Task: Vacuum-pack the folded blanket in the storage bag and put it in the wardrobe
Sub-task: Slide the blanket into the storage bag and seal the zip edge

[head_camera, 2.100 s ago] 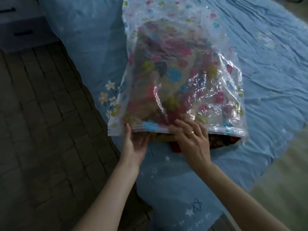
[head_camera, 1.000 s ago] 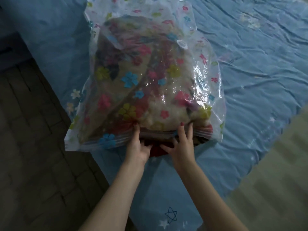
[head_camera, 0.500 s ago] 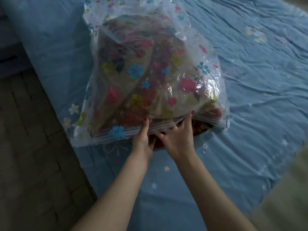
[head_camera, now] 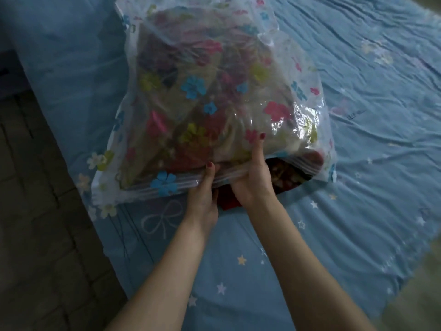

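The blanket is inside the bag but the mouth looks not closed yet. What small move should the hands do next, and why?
Probably push the red blanket fully inside. It pokes out of the storage bag at the mouth, right of the right hand; left of the left hand the zip strip lies flat. Fabric across the strip would likely stop it from sealing.

Dim bluish light, glare on storage bag [head_camera: 281, 120], edges blurry w/ wide-angle warp.
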